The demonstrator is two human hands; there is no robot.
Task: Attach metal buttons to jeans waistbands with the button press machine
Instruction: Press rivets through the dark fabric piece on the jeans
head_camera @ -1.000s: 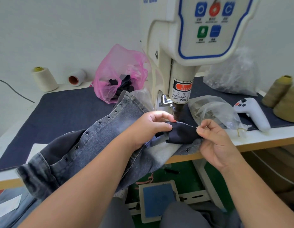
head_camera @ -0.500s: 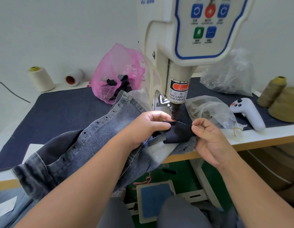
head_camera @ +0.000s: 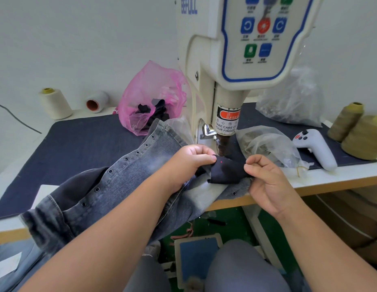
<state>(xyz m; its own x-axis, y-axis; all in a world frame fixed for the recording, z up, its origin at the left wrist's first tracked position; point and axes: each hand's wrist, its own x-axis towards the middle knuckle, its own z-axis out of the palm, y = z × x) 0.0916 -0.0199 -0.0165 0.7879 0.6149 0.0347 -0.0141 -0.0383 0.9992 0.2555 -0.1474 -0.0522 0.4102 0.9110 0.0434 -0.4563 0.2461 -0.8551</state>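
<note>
Grey washed jeans (head_camera: pixel 111 186) with a row of metal eyelets lie across the dark table mat, one end under the cream button press machine (head_camera: pixel 227 81). A dark navy fabric piece (head_camera: pixel 227 171) sits on the jeans just below the press head (head_camera: pixel 223 144), with a red laser dot on it. My left hand (head_camera: pixel 189 163) pinches the left edge of the dark piece against the jeans. My right hand (head_camera: pixel 265 178) pinches its right edge, fingers curled.
A pink bag (head_camera: pixel 149 104) of dark scraps stands behind the jeans. Clear plastic bags (head_camera: pixel 265 144) lie right of the press, beside a white controller (head_camera: pixel 316 146). Thread cones (head_camera: pixel 356 131) stand at far right, two spools (head_camera: pixel 54 103) at back left. A foot pedal (head_camera: pixel 198 258) is below.
Both hands have stayed pinching the dark piece under the press head. A red laser dot now shows on the fabric. My view has shifted closer.
</note>
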